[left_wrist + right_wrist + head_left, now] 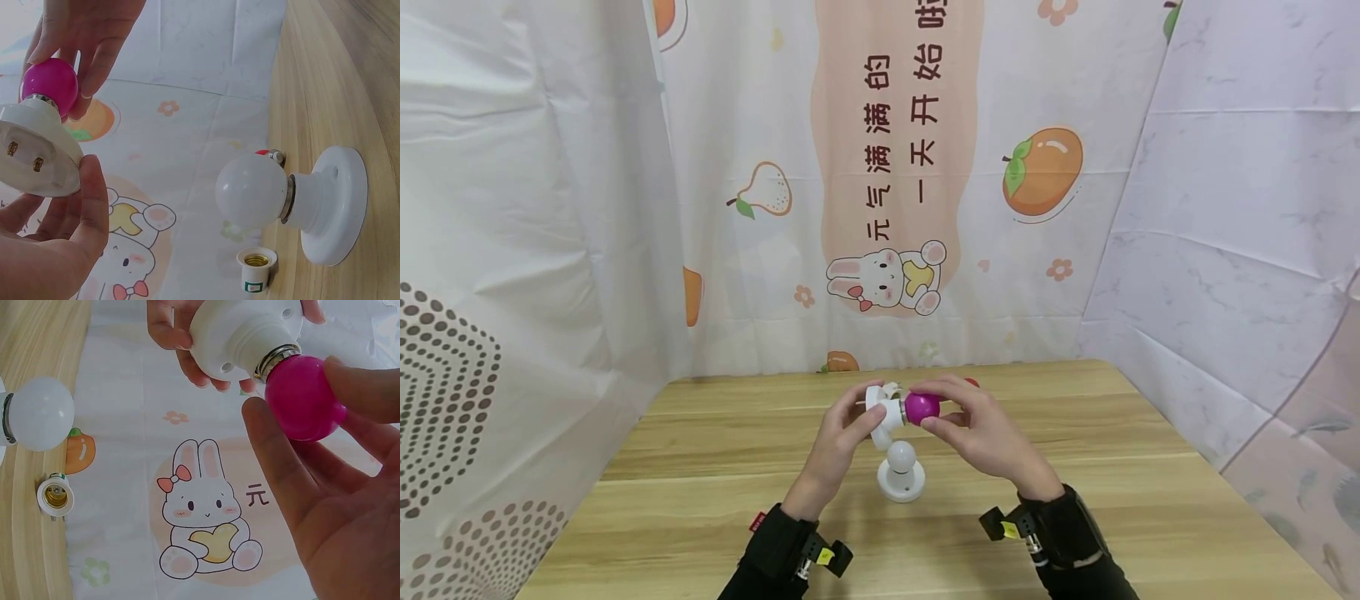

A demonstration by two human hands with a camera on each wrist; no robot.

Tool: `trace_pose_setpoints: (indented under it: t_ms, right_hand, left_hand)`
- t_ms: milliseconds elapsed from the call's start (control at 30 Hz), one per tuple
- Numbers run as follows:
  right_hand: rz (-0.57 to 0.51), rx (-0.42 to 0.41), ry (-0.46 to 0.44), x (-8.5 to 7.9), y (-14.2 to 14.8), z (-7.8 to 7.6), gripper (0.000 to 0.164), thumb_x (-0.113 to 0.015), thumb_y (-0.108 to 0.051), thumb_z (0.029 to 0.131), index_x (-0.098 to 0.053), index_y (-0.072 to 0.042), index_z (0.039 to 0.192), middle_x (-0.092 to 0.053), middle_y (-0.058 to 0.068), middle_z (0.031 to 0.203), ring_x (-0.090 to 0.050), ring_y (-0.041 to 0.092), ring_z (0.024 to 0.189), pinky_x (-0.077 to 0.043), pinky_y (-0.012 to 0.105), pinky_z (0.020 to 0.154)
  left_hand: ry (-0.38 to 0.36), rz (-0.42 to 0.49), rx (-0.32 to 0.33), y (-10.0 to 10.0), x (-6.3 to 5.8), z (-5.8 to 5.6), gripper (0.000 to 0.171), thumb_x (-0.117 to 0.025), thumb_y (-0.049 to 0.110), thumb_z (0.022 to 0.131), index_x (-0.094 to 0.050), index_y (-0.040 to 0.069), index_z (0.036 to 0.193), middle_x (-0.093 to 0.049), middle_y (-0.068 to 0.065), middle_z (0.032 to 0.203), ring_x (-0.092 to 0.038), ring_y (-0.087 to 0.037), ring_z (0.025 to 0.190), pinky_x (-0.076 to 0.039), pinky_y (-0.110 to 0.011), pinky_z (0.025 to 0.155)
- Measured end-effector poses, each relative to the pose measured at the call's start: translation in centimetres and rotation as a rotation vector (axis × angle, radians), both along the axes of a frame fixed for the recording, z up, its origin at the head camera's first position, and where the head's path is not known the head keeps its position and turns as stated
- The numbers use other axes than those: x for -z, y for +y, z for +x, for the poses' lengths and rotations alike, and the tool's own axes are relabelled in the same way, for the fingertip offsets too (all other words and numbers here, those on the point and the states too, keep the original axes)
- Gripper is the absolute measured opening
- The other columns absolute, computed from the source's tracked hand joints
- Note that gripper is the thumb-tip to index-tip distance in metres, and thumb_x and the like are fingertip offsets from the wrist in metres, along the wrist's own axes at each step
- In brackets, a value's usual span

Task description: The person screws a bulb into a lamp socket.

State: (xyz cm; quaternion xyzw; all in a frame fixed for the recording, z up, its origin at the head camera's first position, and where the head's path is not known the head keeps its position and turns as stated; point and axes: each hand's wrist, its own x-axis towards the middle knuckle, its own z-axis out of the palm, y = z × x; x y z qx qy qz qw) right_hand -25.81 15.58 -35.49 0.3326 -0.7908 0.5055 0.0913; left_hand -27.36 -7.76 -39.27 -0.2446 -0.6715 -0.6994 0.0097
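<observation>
My left hand [838,429] grips the rim of a round white lamp holder [219,347], tilted on its side above the table. Two brass contacts show on its underside in the left wrist view. A magenta light bulb [304,400] sits in the holder's mouth, part of its metal cap exposed. My right hand [985,433] has its thumb and fingers around the bulb's globe. Below the hands, a white bulb [901,456] stands upright in a second round white lamp holder [902,490] on the table.
Behind that second holder stands a small white socket [255,274] with a brass-coloured threaded inside. A red bulb [261,152] with a metal cap lies farther back, mostly hidden. Printed curtains [745,283] enclose the wooden table [715,483] at the back and sides.
</observation>
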Motion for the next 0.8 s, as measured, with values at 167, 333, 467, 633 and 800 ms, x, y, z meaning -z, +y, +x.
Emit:
trace_pose_setpoints:
  t_ms: [167, 333, 467, 633, 800]
  right_hand:
    - [-0.006, 0.003, -0.023, 0.03, -0.07, -0.04, 0.040, -0.070, -0.003, 0.095, -0.064, -0.010, 0.134, -0.061, 0.007, 0.130, -0.061, 0.029, 0.112, -0.059, 0.031, 0.084]
    - [-0.008, 0.013, -0.037, 0.09, -0.09, -0.08, 0.040, -0.070, -0.005, 0.095, -0.064, -0.011, 0.134, -0.061, 0.006, 0.128, -0.060, 0.029, 0.112, -0.059, 0.031, 0.083]
    - [-0.012, 0.015, -0.035, 0.14, -0.10, -0.11, 0.040, -0.071, -0.005, 0.095, -0.065, -0.010, 0.134, -0.062, 0.006, 0.126, -0.060, 0.028, 0.110, -0.059, 0.031, 0.083]
    - [-0.001, 0.008, 0.016, 0.20, -0.01, -0.21, 0.044, -0.074, -0.006, 0.092, -0.064, -0.011, 0.134, -0.063, 0.005, 0.129, -0.062, 0.027, 0.113, -0.058, 0.032, 0.087]
    - [0.017, -0.028, 0.104, 0.34, 0.18, -0.34, 0.053, -0.078, 0.004, 0.085, -0.064, -0.011, 0.134, -0.058, 0.009, 0.139, -0.058, 0.028, 0.121, -0.057, 0.034, 0.090]
  left_hand:
    - [-0.001, 0.000, 0.002, -0.03, 0.04, 0.01, 0.049, -0.057, 0.026, 0.101, -0.050, 0.006, 0.146, -0.055, -0.018, 0.126, -0.057, -0.024, 0.108, -0.052, -0.038, 0.090]
    - [0.000, 0.010, 0.005, 0.00, 0.01, 0.06, 0.049, -0.057, 0.026, 0.101, -0.050, 0.007, 0.146, -0.055, -0.015, 0.126, -0.057, -0.024, 0.108, -0.053, -0.035, 0.088]
    - [0.001, 0.007, 0.002, 0.00, 0.03, 0.04, 0.049, -0.057, 0.026, 0.101, -0.051, 0.007, 0.145, -0.056, -0.016, 0.126, -0.057, -0.024, 0.107, -0.052, -0.036, 0.088]
    - [0.003, -0.001, -0.006, 0.00, -0.01, 0.07, 0.049, -0.056, 0.026, 0.102, -0.050, 0.005, 0.145, -0.057, -0.017, 0.125, -0.057, -0.024, 0.106, -0.051, -0.039, 0.090]
    - [0.005, 0.003, -0.007, 0.07, -0.13, 0.21, 0.049, -0.056, 0.027, 0.102, -0.050, 0.005, 0.145, -0.057, -0.018, 0.124, -0.057, -0.024, 0.106, -0.052, -0.039, 0.089]
